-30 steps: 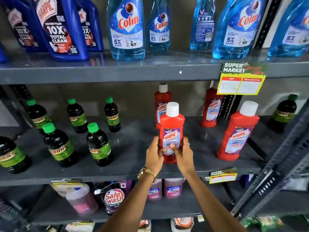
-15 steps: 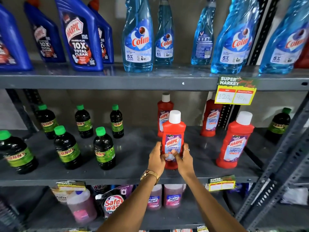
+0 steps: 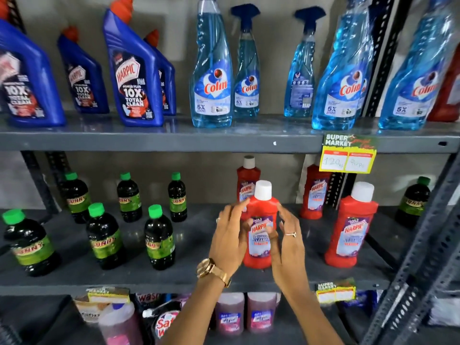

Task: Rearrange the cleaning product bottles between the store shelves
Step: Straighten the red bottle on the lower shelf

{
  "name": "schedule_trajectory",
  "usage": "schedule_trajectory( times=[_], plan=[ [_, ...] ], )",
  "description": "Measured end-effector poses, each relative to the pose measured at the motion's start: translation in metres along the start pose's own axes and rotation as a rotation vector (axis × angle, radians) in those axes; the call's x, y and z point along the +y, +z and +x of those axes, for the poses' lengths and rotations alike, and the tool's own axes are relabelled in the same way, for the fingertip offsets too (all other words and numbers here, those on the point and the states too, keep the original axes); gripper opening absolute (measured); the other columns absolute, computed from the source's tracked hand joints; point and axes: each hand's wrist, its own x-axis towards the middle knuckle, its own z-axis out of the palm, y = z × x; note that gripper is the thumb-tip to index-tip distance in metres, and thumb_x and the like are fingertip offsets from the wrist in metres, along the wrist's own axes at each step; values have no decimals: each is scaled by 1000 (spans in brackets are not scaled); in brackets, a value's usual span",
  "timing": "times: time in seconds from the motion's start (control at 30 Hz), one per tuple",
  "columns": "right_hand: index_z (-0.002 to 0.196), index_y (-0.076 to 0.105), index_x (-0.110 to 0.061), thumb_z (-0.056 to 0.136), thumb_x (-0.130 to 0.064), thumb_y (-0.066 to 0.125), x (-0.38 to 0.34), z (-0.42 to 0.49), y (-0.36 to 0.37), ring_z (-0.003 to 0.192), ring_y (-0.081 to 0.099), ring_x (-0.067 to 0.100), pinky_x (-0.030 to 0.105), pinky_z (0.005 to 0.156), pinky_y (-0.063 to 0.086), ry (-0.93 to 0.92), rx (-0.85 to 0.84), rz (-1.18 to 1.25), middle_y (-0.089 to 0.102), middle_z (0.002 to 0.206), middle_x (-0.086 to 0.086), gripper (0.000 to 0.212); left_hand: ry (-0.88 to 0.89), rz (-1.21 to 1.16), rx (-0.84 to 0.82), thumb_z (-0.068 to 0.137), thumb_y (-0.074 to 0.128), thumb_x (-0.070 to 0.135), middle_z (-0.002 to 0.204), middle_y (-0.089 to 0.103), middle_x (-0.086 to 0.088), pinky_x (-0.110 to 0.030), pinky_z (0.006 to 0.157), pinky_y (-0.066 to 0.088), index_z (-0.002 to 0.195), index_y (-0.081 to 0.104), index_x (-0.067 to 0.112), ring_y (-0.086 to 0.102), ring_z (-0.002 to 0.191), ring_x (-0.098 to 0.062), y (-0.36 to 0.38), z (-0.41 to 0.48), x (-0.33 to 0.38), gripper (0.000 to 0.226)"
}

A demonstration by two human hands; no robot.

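The red bottle [image 3: 261, 227] stands upright at the front of the middle shelf [image 3: 194, 277], label outward for shoppers, with left hand [image 3: 230, 235] and right hand [image 3: 288, 241] spread wide beside it, gripping nothing.

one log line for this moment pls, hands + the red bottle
stage: releasing | left hand: open, beside bottle | right hand: open, beside bottle | red Harpic bottle: upright on middle shelf

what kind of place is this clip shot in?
Most likely a supermarket's cleaning-products aisle. Grey metal shelves carry rows of identical bottles, such as the blue spray bottles, and a yellow price tag headed "Super Market" hangs on the shelf edge.
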Motion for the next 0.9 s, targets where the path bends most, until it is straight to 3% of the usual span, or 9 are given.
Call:
schedule_trajectory(
  times=[0.07,0.13,0.27,0.4,0.5,0.53,0.67,0.83,0.9],
  plan=[
    [131,49,-16,97,-28,41,-43,27,-5,120,48,0,9,103,37,-203,62,-31,53,130,3,37,207,28,186,90,51,2,119,61,-6,-23,89,47,127,54,17,56,108,-18,-31,28,26,41],
    [123,57,-9,97,-22,43,-85,62,-7,117,53,11,22,102,43,-386,143,1,57,122,4,32,349,32,382,89,52,-2,109,65,-8,-22,85,45,119,59,11,58,98,-20,-61,61,51,34],
    [122,56,-11,97,-20,47,-150,137,5,112,56,11,27,98,47,-408,194,172,58,120,3,28,419,71,581,95,49,10,114,63,-14,-25,93,42,119,58,7,56,105,-26,-110,123,83,26],
    [136,40,-3,91,-11,57,-179,206,35,126,49,24,37,108,39,-106,-86,174,51,136,16,49,67,127,394,95,47,11,146,37,-21,-32,107,26,145,26,8,34,135,-33,-138,175,88,55],
    [124,48,2,83,5,63,-179,226,45,108,61,25,26,87,57,5,-322,342,62,124,18,44,-141,126,103,92,45,2,145,41,-24,-46,113,32,148,13,8,40,135,-37,-147,194,79,65],
    [124,48,2,81,7,64,-176,228,47,106,63,26,26,83,59,24,-344,365,63,123,20,46,-167,144,62,91,45,1,139,49,-23,-49,108,39,147,15,9,48,128,-38,-147,197,76,64],
    [124,49,-1,80,6,66,-161,234,39,113,61,34,48,98,52,85,-321,357,64,122,24,48,-196,166,108,89,55,8,125,60,-19,-48,98,46,139,29,10,58,113,-35,-142,201,80,56],
    [121,51,-5,82,6,64,-140,241,13,109,64,32,48,99,51,83,-257,334,66,118,21,43,-122,141,80,88,56,12,124,62,-17,-42,91,48,137,31,16,59,111,-36,-115,202,95,55],
    [119,51,-7,84,8,60,-134,243,2,104,64,27,37,92,55,86,-260,348,65,119,23,39,-108,141,72,88,55,13,125,61,-17,-45,94,48,139,29,17,58,113,-36,-103,204,100,57]
  ],
)
